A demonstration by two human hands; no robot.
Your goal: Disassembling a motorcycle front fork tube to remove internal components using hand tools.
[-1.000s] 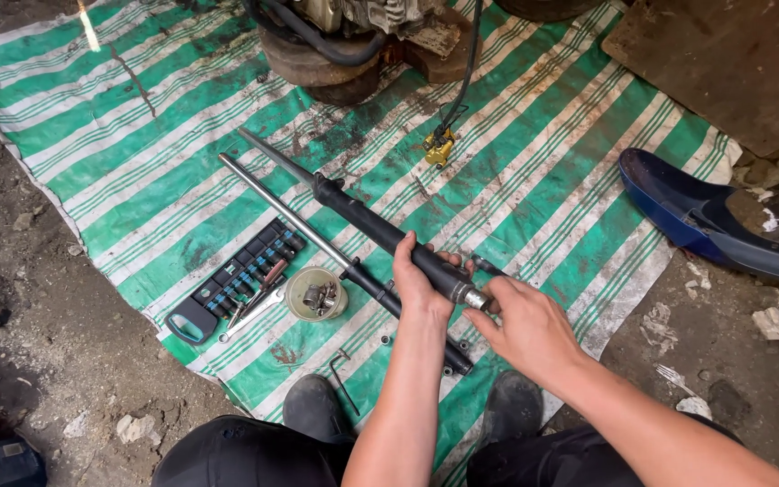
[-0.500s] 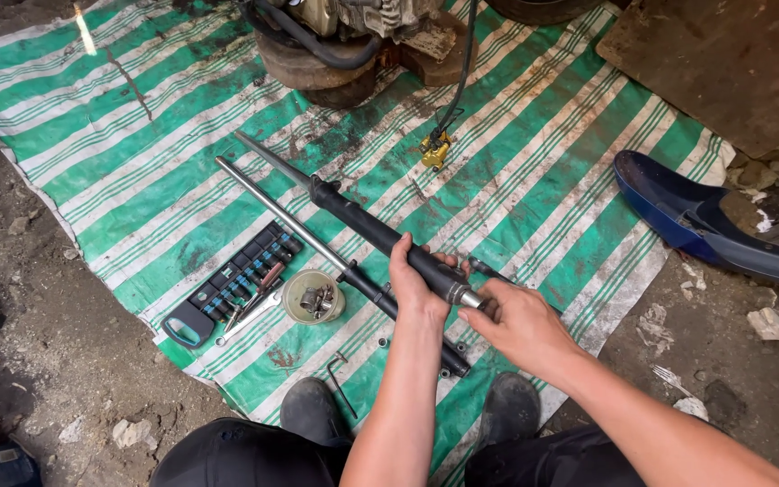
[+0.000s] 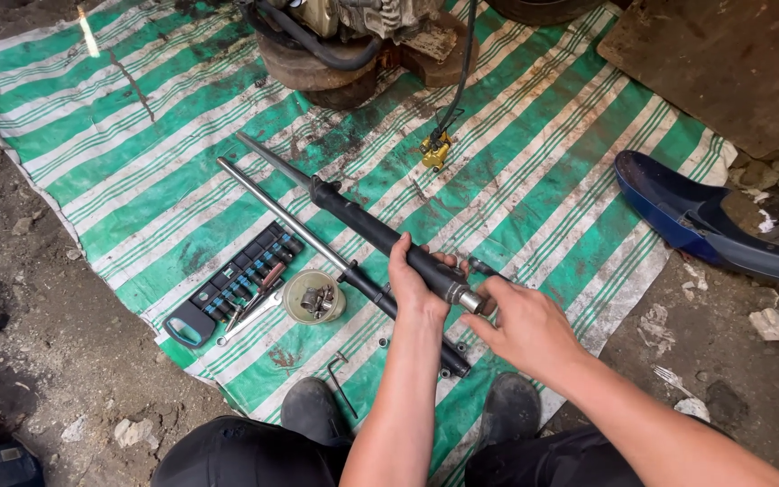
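Both forearms reach forward from the bottom edge, bare and angled toward each other over a green-and-white striped tarp (image 3: 534, 180) spread on dirt. The left hand (image 3: 414, 287) is curled around the lower end of a black fork tube (image 3: 380, 236), thumb toward the body and fingers wrapped over the top, holding it just above the tarp. The right hand (image 3: 523, 326) comes in from the right with its palm down and its fingertips closed on the tube's bright metal end cap (image 3: 467, 301); how firmly it pinches there is hard to judge from this angle. The tube is long and round, matte black and grimy, tapering into a thin steel shaft that points away toward the upper left. A second fork leg (image 3: 317, 248) lies beside it on the tarp, nearly parallel, its chrome rod smooth and shiny above a black lower end. Left of the hands sits a small round tin (image 3: 314, 297) holding metal bits, and beyond it a black socket rail (image 3: 236, 280) with a wrench alongside. A bent hex key (image 3: 340, 379) lies near two dark shoes (image 3: 317, 410). A glossy blue plastic panel (image 3: 705, 230) rests at the right, on rough ground.
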